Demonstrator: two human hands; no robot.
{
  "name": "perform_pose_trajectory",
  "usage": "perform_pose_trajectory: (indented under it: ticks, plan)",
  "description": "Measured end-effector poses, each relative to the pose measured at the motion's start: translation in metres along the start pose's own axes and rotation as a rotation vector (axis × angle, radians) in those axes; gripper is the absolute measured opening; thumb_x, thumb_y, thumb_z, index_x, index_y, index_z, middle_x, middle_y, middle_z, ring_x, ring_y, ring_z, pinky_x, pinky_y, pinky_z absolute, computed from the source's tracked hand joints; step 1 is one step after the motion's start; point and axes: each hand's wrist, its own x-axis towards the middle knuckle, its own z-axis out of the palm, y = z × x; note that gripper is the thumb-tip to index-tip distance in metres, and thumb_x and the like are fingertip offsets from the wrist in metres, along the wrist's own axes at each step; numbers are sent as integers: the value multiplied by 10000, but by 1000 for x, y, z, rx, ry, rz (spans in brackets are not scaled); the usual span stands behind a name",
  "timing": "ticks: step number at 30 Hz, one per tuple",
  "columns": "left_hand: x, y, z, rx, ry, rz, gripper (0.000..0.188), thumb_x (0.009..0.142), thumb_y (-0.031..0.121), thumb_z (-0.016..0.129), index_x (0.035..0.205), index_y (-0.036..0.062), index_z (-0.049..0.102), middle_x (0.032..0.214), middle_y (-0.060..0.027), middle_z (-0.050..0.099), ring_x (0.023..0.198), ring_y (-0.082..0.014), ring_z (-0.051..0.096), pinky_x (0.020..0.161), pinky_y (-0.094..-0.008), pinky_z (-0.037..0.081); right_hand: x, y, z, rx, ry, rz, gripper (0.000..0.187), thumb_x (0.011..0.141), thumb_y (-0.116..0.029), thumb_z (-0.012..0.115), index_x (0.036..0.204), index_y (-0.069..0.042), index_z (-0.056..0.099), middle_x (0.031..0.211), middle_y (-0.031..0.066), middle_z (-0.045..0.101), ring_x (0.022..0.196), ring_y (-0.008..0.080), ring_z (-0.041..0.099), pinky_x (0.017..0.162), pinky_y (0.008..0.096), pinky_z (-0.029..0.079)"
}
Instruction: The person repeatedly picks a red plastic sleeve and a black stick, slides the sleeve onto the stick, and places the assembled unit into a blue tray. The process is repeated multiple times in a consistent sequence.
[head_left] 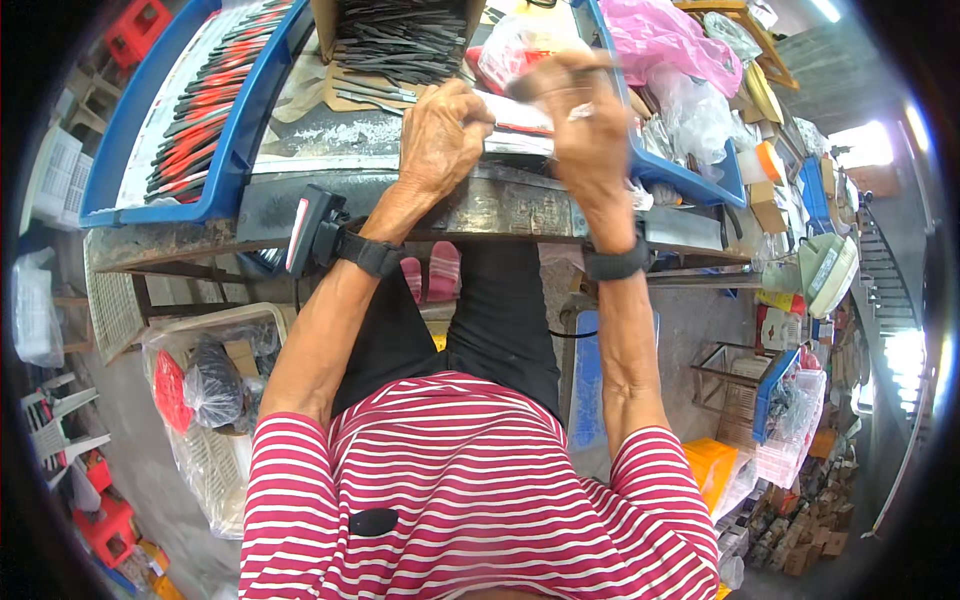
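Note:
My left hand (443,135) is closed over the near end of a flat white card package (520,122) at the workbench's front edge. My right hand (585,120) is blurred by motion, its fingers closed on the package's right end. Just behind the hands lies a pile of dark grey metal tools (400,45) on brown cardboard. A clear bag with red items (510,50) sits behind the package. Both wrists wear black straps.
A blue tray (240,130) on the left holds rows of red-and-black handled tools on cards. Pink and clear plastic bags (670,45) are piled at the right. A white basket with bagged items (200,390) stands under the bench on the left.

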Motion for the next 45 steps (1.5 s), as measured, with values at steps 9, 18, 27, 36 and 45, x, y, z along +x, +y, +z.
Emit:
perform_pose_trajectory:
  ticks: [9,18,27,36,45]
  plan:
    - [0,4,-2,89,-17,32,65,698,55,660,754,23,667,824,-65,608,822,-223,560,755,-344,442,-21,33,-12,88,-79,311,207,914,-216,595,862,-20,554,633,85,658,519,145,603,476,282,461]
    - [-3,12,2,352,21,228,76,743,20,623,767,74,575,772,-14,547,794,-196,517,697,-347,323,-12,24,-25,234,179,206,164,933,-180,570,968,-23,532,680,61,651,542,110,572,481,266,436]
    - [-1,13,1,352,-18,241,98,716,10,582,743,88,530,769,-44,522,823,-236,530,727,-393,329,-22,42,-27,13,-100,356,215,907,-231,608,912,-19,573,664,62,646,577,134,617,513,269,471]
    - [-2,14,2,367,4,292,140,720,-40,582,773,75,524,742,-39,506,766,-226,510,718,-364,326,-31,44,-22,-183,-118,375,223,946,-246,533,881,-33,532,595,64,618,504,186,604,444,326,444]
    - [-1,12,2,383,-27,276,103,712,-1,562,757,83,522,776,-52,526,851,-242,533,755,-398,330,-33,64,-43,-37,33,401,231,921,-255,576,909,-25,565,645,91,638,569,218,632,524,350,477]
